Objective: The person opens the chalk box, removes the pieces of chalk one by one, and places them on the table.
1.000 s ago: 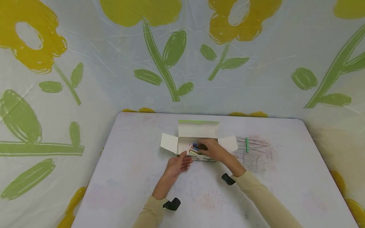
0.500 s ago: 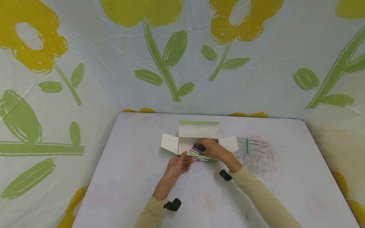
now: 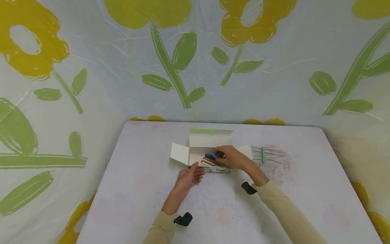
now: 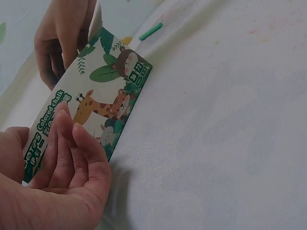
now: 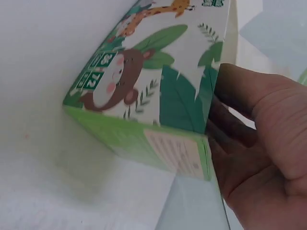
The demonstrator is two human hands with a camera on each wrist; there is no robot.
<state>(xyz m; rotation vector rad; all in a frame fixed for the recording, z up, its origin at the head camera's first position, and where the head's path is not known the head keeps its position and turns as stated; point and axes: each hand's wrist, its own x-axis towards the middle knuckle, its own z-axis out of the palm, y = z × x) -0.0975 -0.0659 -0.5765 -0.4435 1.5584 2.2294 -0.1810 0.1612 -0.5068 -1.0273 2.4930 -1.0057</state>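
A white cardboard box of colored chalk (image 3: 195, 155) stands with its flaps folded out, its printed animal front (image 4: 96, 105) facing the person. Several chalk sticks (image 3: 208, 163) lie inside, blue ones (image 3: 209, 156) among them. My left hand (image 3: 186, 178) holds the front wall at the left, thumb at the rim and fingers against the outside. My right hand (image 3: 233, 157) reaches into the box's right half with bent fingers, beside the blue sticks. In the right wrist view the box wall (image 5: 184, 96) hides its fingertips, so whether they grip a chalk is unclear.
A green chalk stick (image 3: 263, 155) lies on the cloth-covered table (image 3: 146, 169), right of the box, on dark smudges. A flower-printed curtain (image 3: 122, 67) surrounds the table's back and sides.
My right hand has shifted slightly right within the box, and more of the blue chalk sticks shows. The left hand keeps its hold on the front wall.
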